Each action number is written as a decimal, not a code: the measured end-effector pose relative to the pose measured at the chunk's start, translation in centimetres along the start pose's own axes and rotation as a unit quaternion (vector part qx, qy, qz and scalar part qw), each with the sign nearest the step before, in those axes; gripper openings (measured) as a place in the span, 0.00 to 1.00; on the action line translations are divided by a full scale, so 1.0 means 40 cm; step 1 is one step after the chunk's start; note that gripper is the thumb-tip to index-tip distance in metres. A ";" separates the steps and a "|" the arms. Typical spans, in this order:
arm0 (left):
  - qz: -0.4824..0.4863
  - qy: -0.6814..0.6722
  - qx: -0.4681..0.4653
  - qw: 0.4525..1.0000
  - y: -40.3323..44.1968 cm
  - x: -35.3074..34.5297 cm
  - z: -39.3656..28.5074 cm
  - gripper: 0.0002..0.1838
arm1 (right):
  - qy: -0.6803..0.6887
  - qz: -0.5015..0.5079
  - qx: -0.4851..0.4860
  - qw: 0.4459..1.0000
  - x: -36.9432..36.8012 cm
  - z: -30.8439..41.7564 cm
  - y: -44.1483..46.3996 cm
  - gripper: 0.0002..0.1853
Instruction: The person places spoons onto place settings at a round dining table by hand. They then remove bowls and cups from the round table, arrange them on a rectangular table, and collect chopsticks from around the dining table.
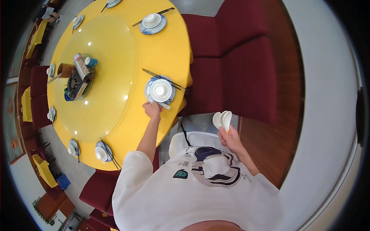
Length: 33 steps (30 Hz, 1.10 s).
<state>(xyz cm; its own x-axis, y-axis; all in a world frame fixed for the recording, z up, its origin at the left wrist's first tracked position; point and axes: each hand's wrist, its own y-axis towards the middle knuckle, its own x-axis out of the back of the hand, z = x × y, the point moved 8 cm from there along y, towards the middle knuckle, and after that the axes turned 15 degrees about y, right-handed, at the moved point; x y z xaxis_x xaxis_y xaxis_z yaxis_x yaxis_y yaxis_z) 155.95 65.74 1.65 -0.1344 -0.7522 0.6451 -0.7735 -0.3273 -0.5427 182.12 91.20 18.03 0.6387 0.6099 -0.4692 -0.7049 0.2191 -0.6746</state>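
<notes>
White spoon lies at the near edge of the blue-patterned plate, beside the bowl; our left hand's fingers curl at it — gripping or merely touching, we cannot tell. A sideways nudge could topple the bowl. Our right hand grips fanned spoons — a loose pinch might drop them.
</notes>
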 end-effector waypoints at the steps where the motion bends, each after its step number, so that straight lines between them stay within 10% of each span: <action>1: -0.029 0.031 0.020 0.999 -0.015 0.017 0.007 0.20 | 0.001 -0.002 0.004 1.000 0.019 0.031 -0.003 0.09; 8: -0.271 0.054 0.014 0.961 -0.291 0.087 0.059 0.16 | -0.062 0.064 0.062 0.994 0.190 0.352 -0.003 0.07; 16: 0.267 -0.325 -0.179 0.890 -1.004 -0.409 -0.325 0.18 | -0.207 0.279 0.019 0.938 0.185 0.457 0.029 0.11; 23: 0.085 -0.398 -0.082 0.910 -1.047 -0.415 -0.276 0.11 | -0.342 0.350 -0.039 0.871 0.201 0.399 0.034 0.14; 33: -0.010 -0.603 0.029 0.797 -0.988 -0.546 -0.427 0.12 | -0.378 0.395 -0.088 0.833 0.178 0.660 0.315 0.11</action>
<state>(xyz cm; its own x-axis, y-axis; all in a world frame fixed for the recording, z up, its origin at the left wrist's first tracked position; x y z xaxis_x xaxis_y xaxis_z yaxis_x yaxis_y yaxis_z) 178.89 104.89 18.20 0.5976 -0.7382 -0.3129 -0.7338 -0.3463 -0.5845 169.65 118.42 21.24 -0.4259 0.8305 -0.3591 -0.7139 -0.5522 -0.4305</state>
